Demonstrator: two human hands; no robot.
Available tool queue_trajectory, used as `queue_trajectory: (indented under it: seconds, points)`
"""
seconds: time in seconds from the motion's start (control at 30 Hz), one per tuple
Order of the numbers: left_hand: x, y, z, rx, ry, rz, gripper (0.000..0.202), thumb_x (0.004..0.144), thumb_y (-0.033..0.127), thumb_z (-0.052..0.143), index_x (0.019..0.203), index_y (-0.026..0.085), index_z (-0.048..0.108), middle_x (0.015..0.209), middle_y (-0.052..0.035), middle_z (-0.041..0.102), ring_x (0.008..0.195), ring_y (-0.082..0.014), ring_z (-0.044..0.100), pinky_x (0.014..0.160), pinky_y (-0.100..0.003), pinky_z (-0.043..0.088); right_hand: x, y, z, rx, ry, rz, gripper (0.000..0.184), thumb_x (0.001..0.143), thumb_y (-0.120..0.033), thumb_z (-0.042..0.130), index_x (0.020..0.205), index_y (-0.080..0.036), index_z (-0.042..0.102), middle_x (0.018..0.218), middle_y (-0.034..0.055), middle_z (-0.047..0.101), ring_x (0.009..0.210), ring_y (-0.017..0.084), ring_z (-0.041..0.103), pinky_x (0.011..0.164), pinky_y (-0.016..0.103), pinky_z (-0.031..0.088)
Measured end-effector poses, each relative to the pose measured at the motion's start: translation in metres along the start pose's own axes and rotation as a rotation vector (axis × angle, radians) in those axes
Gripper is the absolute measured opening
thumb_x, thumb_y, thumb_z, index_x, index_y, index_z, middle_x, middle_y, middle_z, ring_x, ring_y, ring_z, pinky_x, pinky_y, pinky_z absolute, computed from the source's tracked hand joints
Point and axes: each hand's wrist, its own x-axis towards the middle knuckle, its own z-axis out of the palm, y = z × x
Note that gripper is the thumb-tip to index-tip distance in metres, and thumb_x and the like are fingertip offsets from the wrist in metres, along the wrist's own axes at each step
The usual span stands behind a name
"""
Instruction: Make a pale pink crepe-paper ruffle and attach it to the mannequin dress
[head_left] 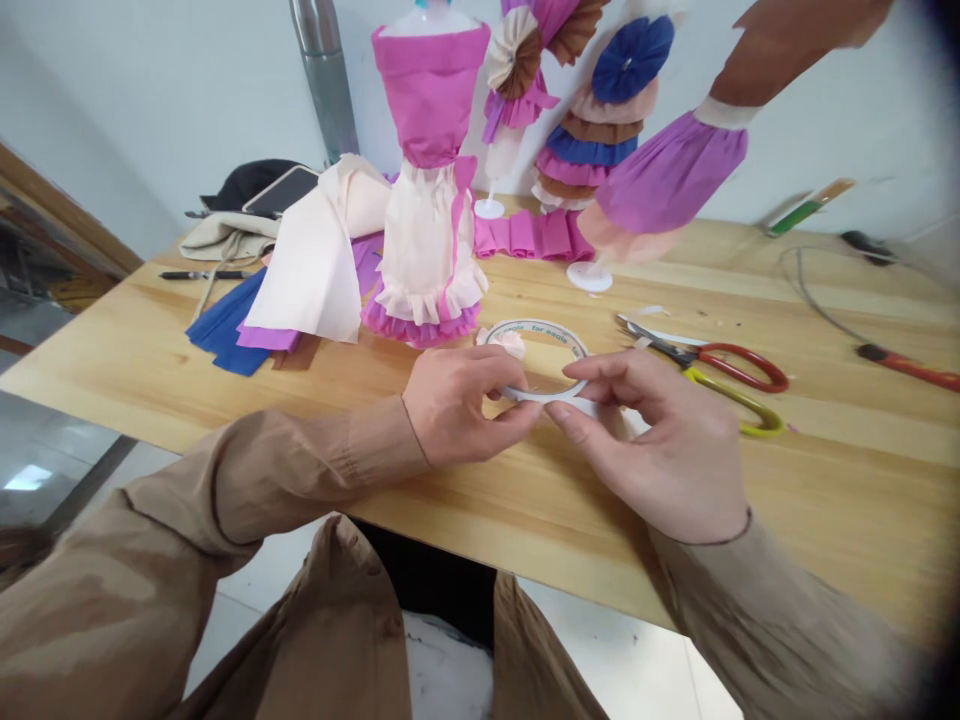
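Note:
A thin roll of tape [545, 328] with print on its inner ring is held just above the table between my hands. My left hand [474, 402] pinches its left and near rim with thumb and finger. On the right side, my right hand [660, 430] has its thumb and fingers closed on the roll's near right edge. Some white material shows partly behind the right fingers. Close behind the roll stands a small mannequin in a magenta and cream crepe-paper dress [435, 220]. Scissors [697, 350] with red and yellow handles lie beyond my right hand.
Cream, purple and blue paper sheets [315, 270] lie at the left, near a phone [281, 190] and a black pen [202, 275]. More paper-dressed mannequins [592, 140] line the wall beside a metal bottle [326, 80]. A green cutter [810, 208] and a red-handled wire tool [907, 367] lie right.

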Motion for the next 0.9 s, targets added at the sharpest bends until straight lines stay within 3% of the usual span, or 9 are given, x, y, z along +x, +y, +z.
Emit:
queue_trajectory:
  seconds: [0.17,0.4,0.9]
  points:
    - [-0.0003,-0.0006,0.001,0.02,0.023,-0.053,0.015,0.076,0.025,0.059,0.065,0.015,0.06,0.063,0.0004,0.059,0.052,-0.006,0.043,0.05,-0.02,0.035,0.0015,-0.0007,-0.0059,-0.037,0.047,-0.083,0.003,0.079,-0.022,0.062,0.082,-0.022,0.06,0.067,-0.0004,0.065,0.056,0.014,0.06,0.053,0.028,0.048]
    - [0.001,-0.0011,0.001,0.053,0.033,-0.051,0.017,0.076,0.025,0.058,0.063,0.014,0.06,0.061,0.0011,0.056,0.051,-0.0056,0.04,0.048,-0.021,0.032,0.0024,-0.0008,-0.0036,-0.072,-0.006,-0.156,0.008,0.081,-0.022,0.063,0.075,-0.022,0.058,0.065,-0.0001,0.064,0.054,0.013,0.056,0.051,0.028,0.045]
    - [0.0002,-0.0008,0.0029,0.081,0.066,-0.019,0.017,0.077,0.025,0.059,0.064,0.015,0.059,0.057,0.0031,0.052,0.049,-0.0053,0.041,0.048,-0.02,0.031,-0.0012,-0.0087,0.0003,0.028,-0.005,-0.08,0.011,0.082,-0.018,0.062,0.072,-0.022,0.06,0.06,-0.0021,0.063,0.048,0.01,0.052,0.043,0.026,0.038]
